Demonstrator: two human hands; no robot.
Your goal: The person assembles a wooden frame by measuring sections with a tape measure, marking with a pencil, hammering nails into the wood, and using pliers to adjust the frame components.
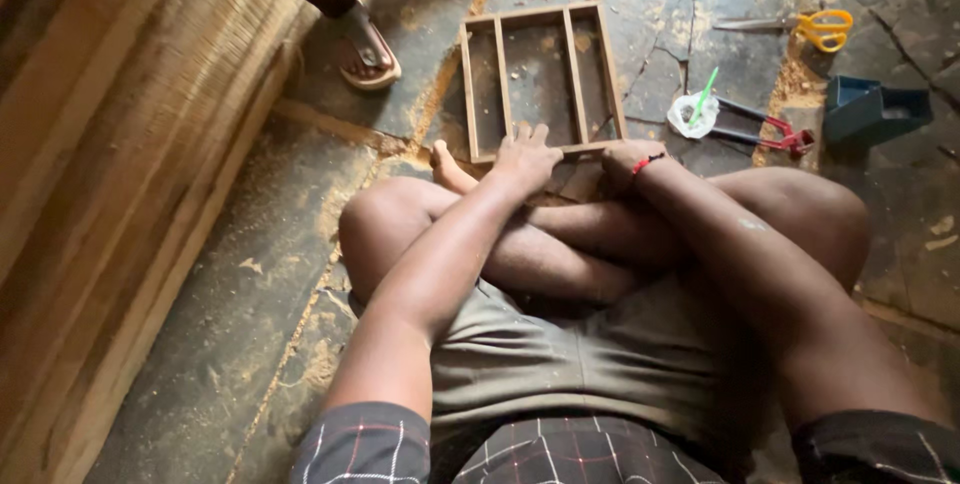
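Note:
I sit cross-legged on a dusty concrete floor. A small wooden frame (pixel 537 79) with three long compartments lies flat in front of my shins. My left hand (pixel 524 157) rests palm down on the frame's near rail, fingers spread over the wood. My right hand (pixel 625 161), with a red band at the wrist, sits curled at the frame's near right corner, its fingers partly hidden; whether it grips the rail cannot be made out.
Stacked wooden boards (pixel 120 174) fill the left side. Another person's sandalled foot (pixel 365 49) stands beyond the frame at the left. On the floor to the right lie yellow-handled scissors (pixel 822 29), red-handled pliers (pixel 770 129), a small white glue container with a green stick (pixel 693 114) and a dark blue box (pixel 872 112).

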